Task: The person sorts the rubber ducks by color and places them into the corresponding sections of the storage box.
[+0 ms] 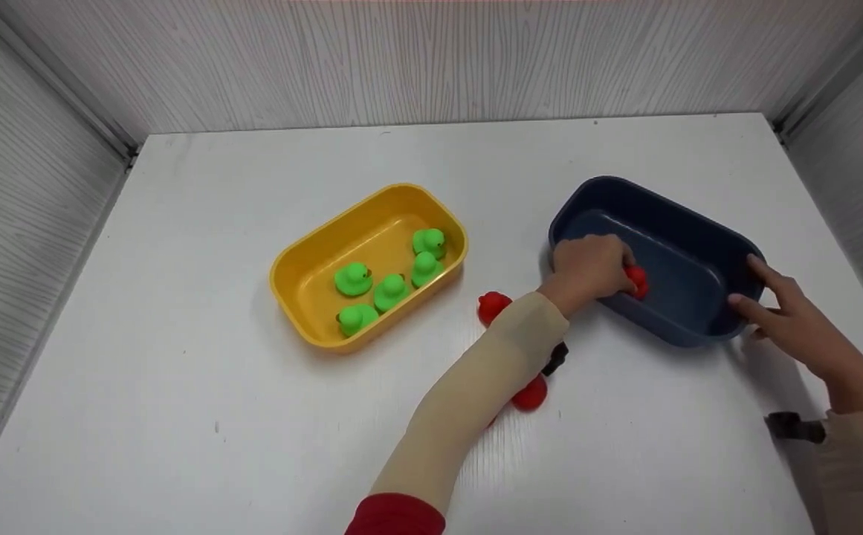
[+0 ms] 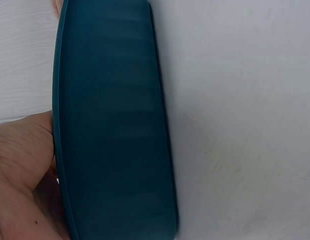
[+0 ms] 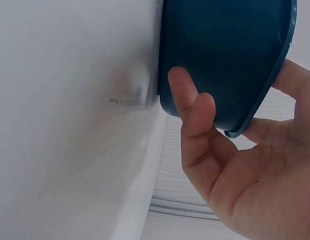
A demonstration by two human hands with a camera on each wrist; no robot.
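In the head view my left hand (image 1: pixel 591 271) reaches over the near left rim of a dark blue bin (image 1: pixel 669 275). Its fingers hold a small red rubber duck (image 1: pixel 637 283) just inside that rim. In the left wrist view the bin's outer wall (image 2: pixel 114 120) hides the fingertips and the duck. My right hand (image 1: pixel 795 323) grips the bin's right end by the rim. The right wrist view shows fingers (image 3: pixel 197 135) against the bin's outside, with other digits over the rim.
Left of the blue bin stands a yellow bin (image 1: pixel 320 238) with several green rubber ducks (image 1: pixel 392 292). A red duck (image 1: pixel 493 306) and another red piece (image 1: pixel 530 394) lie on the white table (image 1: pixel 201 416), partly hidden by the left forearm. Panels wall the table's back and sides.
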